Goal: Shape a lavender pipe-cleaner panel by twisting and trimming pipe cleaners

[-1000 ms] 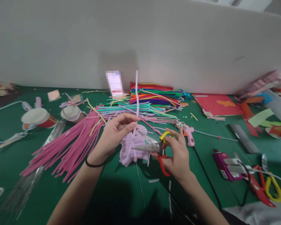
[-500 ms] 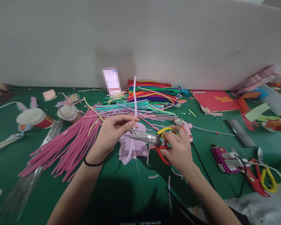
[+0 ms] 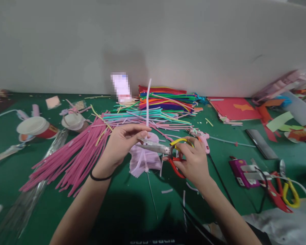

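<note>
Pinched between the thumb and fingers of my left hand [image 3: 122, 143] is a pale lilac pipe cleaner [image 3: 147, 105], its long end standing upright above the fingertips. My right hand [image 3: 195, 160] has its fingers in the yellow and red handles of a pair of scissors [image 3: 165, 149]. The blades point left and are slightly parted, with their tips by my left fingertips. Whether they touch the pipe cleaner I cannot tell. Below the blades lies a lilac piece made of pipe cleaners [image 3: 145, 161], with a thin stem running toward me.
Pink pipe cleaners [image 3: 73, 160] spread to the left, and multicoloured bundles [image 3: 168, 98] lie at the back. A pink glue gun [image 3: 204, 141] is beyond my right hand. Paper cups [image 3: 35, 127] stand at left; pliers [image 3: 290, 194] and a purple box [image 3: 243, 174] lie at right.
The upright end of the pipe cleaner now leans slightly to the right. The scissors have shifted a little left, and their blades look slightly closer together. Both hands have barely moved.
</note>
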{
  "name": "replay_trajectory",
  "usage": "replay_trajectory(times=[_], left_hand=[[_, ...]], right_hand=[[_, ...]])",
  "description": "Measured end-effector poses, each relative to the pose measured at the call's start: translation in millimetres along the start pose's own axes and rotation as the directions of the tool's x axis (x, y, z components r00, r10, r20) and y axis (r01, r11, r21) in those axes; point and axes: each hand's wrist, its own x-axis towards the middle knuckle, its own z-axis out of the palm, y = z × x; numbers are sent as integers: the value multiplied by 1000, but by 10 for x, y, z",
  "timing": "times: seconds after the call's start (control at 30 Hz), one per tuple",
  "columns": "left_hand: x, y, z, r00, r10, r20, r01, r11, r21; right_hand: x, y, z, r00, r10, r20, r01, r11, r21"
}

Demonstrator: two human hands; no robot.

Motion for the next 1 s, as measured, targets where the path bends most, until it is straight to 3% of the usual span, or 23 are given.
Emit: replay_trajectory(times=[0.2, 0.43, 0.53, 0.77, 1.0], left_hand=[[20, 0, -14, 999, 43, -15, -43, 999, 33], [-19, 50, 9, 978, 142, -153, -140, 990, 24], [-49, 73, 34, 976, 150, -160, -145, 989, 40], [-59, 103, 7, 990, 88, -110, -84, 996, 38], [-53, 110, -3, 998, -6, -66, 3, 999, -46]], right_hand=[[-10, -6, -33, 999, 25, -22, -25, 1000, 1], [-35, 3, -55, 996, 73, -49, -74, 997, -15], [-35, 16, -65, 997, 75, -23, -75, 997, -14], [-19, 69, -161, 999, 37, 38, -35, 998, -53], [11, 128, -209, 999, -31, 25, 34, 992, -118]])
